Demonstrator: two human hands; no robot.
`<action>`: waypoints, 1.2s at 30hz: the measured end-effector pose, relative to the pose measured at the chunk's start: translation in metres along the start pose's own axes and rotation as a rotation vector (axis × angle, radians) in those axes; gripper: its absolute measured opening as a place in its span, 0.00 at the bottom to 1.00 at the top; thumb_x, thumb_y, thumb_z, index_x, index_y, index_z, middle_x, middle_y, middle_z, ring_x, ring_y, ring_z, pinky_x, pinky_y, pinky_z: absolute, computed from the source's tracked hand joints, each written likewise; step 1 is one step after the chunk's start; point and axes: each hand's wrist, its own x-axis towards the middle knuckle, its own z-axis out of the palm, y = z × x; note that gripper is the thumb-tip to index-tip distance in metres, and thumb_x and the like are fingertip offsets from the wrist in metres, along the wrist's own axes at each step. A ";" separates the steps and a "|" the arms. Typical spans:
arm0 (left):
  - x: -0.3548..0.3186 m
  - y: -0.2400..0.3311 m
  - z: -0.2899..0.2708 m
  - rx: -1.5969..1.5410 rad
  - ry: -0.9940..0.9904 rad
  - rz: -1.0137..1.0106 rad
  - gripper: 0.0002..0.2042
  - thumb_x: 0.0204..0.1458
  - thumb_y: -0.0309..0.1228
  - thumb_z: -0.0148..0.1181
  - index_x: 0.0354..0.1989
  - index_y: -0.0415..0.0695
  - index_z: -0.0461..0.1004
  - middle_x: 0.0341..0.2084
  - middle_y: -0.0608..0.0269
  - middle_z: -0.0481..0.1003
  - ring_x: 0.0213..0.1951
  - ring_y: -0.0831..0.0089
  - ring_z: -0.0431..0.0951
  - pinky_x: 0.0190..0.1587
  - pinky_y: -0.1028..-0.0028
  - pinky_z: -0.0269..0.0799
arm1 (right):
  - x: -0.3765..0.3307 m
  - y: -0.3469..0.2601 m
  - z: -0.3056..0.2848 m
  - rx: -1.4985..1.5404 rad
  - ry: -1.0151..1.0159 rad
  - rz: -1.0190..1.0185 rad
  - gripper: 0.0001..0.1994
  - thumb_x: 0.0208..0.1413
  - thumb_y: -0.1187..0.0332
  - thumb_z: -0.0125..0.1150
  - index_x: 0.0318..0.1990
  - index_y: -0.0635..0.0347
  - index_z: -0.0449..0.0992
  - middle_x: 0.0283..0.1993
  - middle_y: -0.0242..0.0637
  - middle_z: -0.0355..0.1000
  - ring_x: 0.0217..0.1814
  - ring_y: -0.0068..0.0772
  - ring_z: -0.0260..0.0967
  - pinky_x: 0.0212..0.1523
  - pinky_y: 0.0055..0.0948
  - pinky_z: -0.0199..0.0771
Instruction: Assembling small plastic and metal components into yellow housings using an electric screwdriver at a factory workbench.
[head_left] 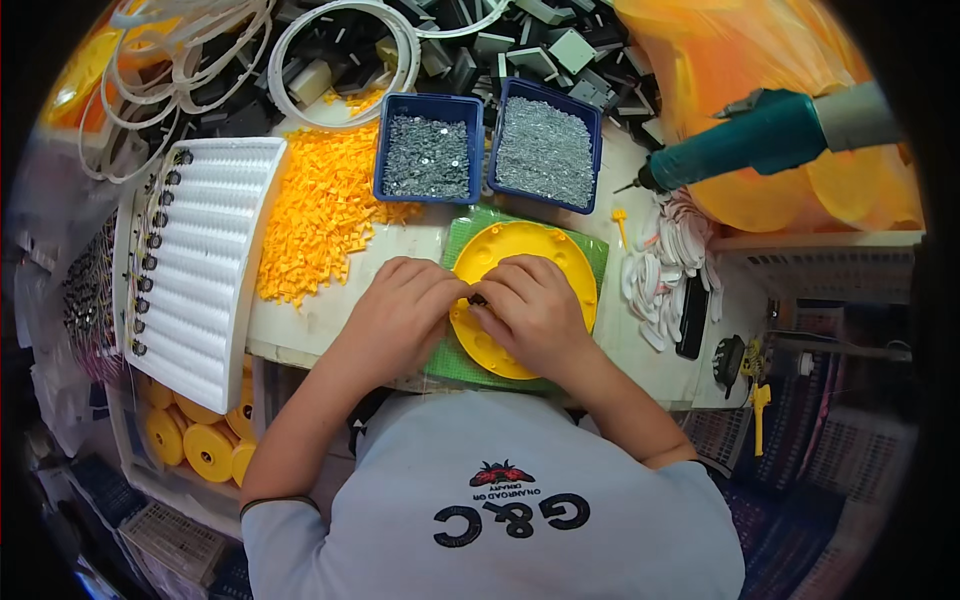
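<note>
At the far left of the counter (310,320), a white ribbed tray (210,265) lies tilted, with a row of small dark rings along its left edge. Below it, under the counter edge, a stack of yellow round discs (200,445) is stored. Just right of the tray, a heap of small orange plastic pieces (320,210) is spread over the surface. Above the heap lie white plastic rings (345,60) on a pile of dark grey parts.

The left hand (400,310) rests at the left rim of a yellow round disc (520,255), which lies flat on a green mat (460,240) at the centre of the counter, directly before the person. The grip of the left hand is curled, its fingertips pinched at a small dark part (478,299) on the disc; the part is mostly hidden. The right hand (535,310) lies on the disc itself, touching the left hand, its grip likewise bent down onto the same small part. Whether either hand fully encloses the part cannot be told.

Behind the disc stand two blue bins side by side: the left blue bin (428,150) and the right blue bin (548,145), both filled with small grey metal pieces. Right of the mat lies a pile of white flat pieces (665,260), with a black flat object (692,318) beside it. Above right, a teal power screwdriver (745,140) hangs before orange bags (760,60).
</note>
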 end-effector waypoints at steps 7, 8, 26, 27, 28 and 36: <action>0.008 -0.005 -0.010 -0.122 0.096 -0.016 0.18 0.46 0.18 0.65 0.47 0.44 0.76 0.46 0.57 0.78 0.51 0.54 0.77 0.57 0.59 0.69 | 0.001 -0.002 0.005 -0.025 0.021 0.033 0.11 0.47 0.70 0.73 0.39 0.59 0.80 0.46 0.39 0.76 0.50 0.46 0.74 0.50 0.42 0.76; 0.012 -0.008 -0.011 -0.138 0.114 -0.031 0.17 0.47 0.19 0.66 0.47 0.43 0.76 0.46 0.56 0.78 0.51 0.53 0.77 0.57 0.58 0.69 | 0.003 -0.002 0.004 -0.033 0.046 0.036 0.11 0.47 0.71 0.72 0.38 0.59 0.80 0.47 0.40 0.76 0.50 0.46 0.75 0.50 0.42 0.76; 0.104 -0.102 -0.030 0.624 -0.091 -0.098 0.04 0.57 0.31 0.63 0.39 0.49 0.80 0.37 0.65 0.78 0.45 0.62 0.79 0.53 0.58 0.69 | -0.026 -0.009 -0.048 0.057 0.465 -0.285 0.12 0.53 0.67 0.69 0.45 0.55 0.78 0.49 0.40 0.75 0.47 0.44 0.75 0.46 0.44 0.77; 0.102 -0.103 -0.032 0.603 -0.055 -0.082 0.03 0.57 0.30 0.63 0.38 0.48 0.79 0.36 0.66 0.78 0.45 0.62 0.79 0.53 0.58 0.69 | -0.028 -0.002 -0.061 -0.080 0.535 -0.271 0.17 0.56 0.62 0.66 0.47 0.59 0.68 0.50 0.48 0.71 0.47 0.45 0.69 0.44 0.48 0.75; 0.102 -0.102 -0.031 0.605 -0.058 -0.071 0.03 0.57 0.30 0.63 0.38 0.48 0.79 0.36 0.66 0.78 0.45 0.62 0.79 0.53 0.58 0.69 | -0.022 0.008 -0.070 -0.249 0.657 -0.173 0.22 0.58 0.57 0.64 0.52 0.65 0.69 0.50 0.52 0.69 0.49 0.47 0.68 0.51 0.48 0.72; 0.092 -0.072 -0.028 0.185 0.240 -0.065 0.03 0.56 0.25 0.64 0.37 0.44 0.78 0.34 0.59 0.80 0.40 0.57 0.81 0.47 0.60 0.72 | 0.056 0.044 -0.106 1.042 0.342 0.234 0.46 0.67 0.30 0.40 0.71 0.70 0.60 0.58 0.50 0.75 0.63 0.44 0.72 0.66 0.43 0.67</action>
